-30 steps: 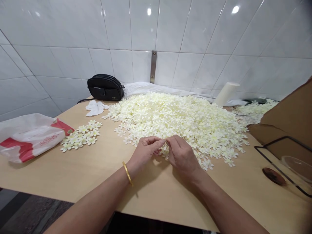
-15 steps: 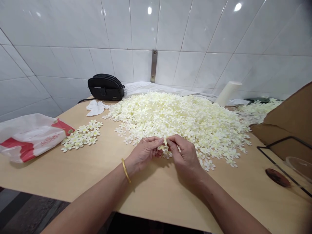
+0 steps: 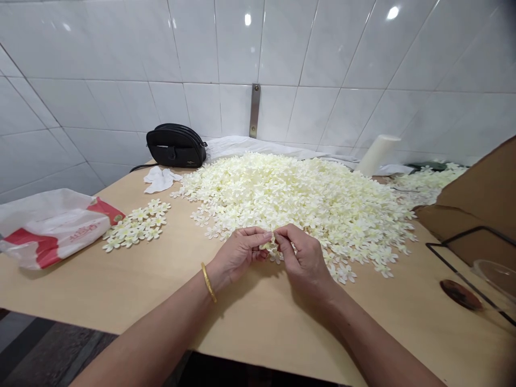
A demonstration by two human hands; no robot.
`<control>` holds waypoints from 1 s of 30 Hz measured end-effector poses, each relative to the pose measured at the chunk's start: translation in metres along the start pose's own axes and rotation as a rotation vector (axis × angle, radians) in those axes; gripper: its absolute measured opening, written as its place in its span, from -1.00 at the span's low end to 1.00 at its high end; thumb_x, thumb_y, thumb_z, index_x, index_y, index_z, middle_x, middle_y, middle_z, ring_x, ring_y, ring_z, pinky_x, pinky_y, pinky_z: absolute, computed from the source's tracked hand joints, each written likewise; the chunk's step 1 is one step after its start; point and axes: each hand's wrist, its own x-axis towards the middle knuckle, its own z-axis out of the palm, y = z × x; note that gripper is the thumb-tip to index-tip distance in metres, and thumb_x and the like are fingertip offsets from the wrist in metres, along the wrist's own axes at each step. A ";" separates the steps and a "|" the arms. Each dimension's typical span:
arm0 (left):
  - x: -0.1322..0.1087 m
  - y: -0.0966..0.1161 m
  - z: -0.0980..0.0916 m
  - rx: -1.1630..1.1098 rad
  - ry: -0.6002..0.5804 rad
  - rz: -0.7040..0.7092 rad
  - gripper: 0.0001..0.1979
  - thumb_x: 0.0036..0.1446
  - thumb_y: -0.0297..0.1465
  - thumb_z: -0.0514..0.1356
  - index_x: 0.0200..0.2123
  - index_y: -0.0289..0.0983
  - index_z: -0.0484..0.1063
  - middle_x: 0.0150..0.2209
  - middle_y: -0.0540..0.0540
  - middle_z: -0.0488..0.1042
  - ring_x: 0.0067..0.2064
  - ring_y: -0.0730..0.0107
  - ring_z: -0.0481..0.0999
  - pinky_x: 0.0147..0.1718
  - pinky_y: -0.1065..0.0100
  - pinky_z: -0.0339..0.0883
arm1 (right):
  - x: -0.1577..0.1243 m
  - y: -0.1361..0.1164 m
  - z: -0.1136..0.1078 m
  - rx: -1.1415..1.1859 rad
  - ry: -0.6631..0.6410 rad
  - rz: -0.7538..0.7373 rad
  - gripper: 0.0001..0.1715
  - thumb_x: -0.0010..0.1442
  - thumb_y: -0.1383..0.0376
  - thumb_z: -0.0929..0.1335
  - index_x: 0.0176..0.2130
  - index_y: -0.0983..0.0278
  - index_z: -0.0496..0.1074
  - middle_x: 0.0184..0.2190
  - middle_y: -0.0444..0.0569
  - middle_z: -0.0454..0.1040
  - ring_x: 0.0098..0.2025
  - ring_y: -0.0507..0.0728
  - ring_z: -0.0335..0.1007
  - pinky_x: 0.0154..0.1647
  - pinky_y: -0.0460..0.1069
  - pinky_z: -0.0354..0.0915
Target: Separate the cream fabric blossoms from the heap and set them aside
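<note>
At the front edge of a large pile of pale cream artificial flowers, both hands meet with their fingertips almost touching. My left hand, with a gold bangle on its wrist, is closed in a pinch on a pale flower, mostly hidden by the fingers. Thumb and forefinger of my right hand press together just beside it; whatever they hold is too small to make out. To the left lies a smaller, flatter group of flowers with yellowish centres.
A white and red plastic bag lies at the left. Behind are a black pouch, a crumpled tissue and a leaning white cylinder. Brown cardboard, a black metal frame and a dark round object occupy the right.
My right fingertips have shifted very slightly left, closer to the left thumb. Both hands keep their pinch, and the pile looks the same.
</note>
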 end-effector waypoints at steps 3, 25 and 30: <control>0.000 0.000 -0.001 -0.001 -0.010 0.000 -0.88 -0.16 -0.43 0.26 -0.53 -0.36 0.40 -0.60 0.01 0.32 -0.57 0.58 0.30 -0.56 0.49 0.10 | 0.000 0.000 -0.001 0.015 0.004 0.055 -0.80 0.13 0.35 0.17 -0.48 0.28 0.30 -0.58 -0.13 0.28 -0.53 0.00 0.17 -0.50 -0.11 0.12; -0.002 0.001 0.000 0.089 -0.003 0.045 -0.85 -0.14 -0.38 0.25 -0.54 -0.36 0.39 -0.58 0.01 0.33 -0.55 0.59 0.32 -0.51 0.48 0.16 | 0.001 -0.004 -0.004 0.049 -0.017 0.091 -0.83 0.12 0.34 0.20 -0.45 0.29 0.32 -0.56 -0.13 0.31 -0.51 -0.01 0.21 -0.47 -0.12 0.15; -0.001 0.001 -0.001 0.095 -0.002 0.044 -0.85 -0.14 -0.38 0.25 -0.53 -0.36 0.40 -0.56 0.00 0.34 -0.55 0.59 0.31 -0.51 0.47 0.16 | 0.002 -0.003 -0.005 0.077 -0.057 0.075 -0.82 0.12 0.34 0.20 -0.44 0.29 0.34 -0.53 -0.12 0.34 -0.50 -0.01 0.23 -0.45 -0.12 0.15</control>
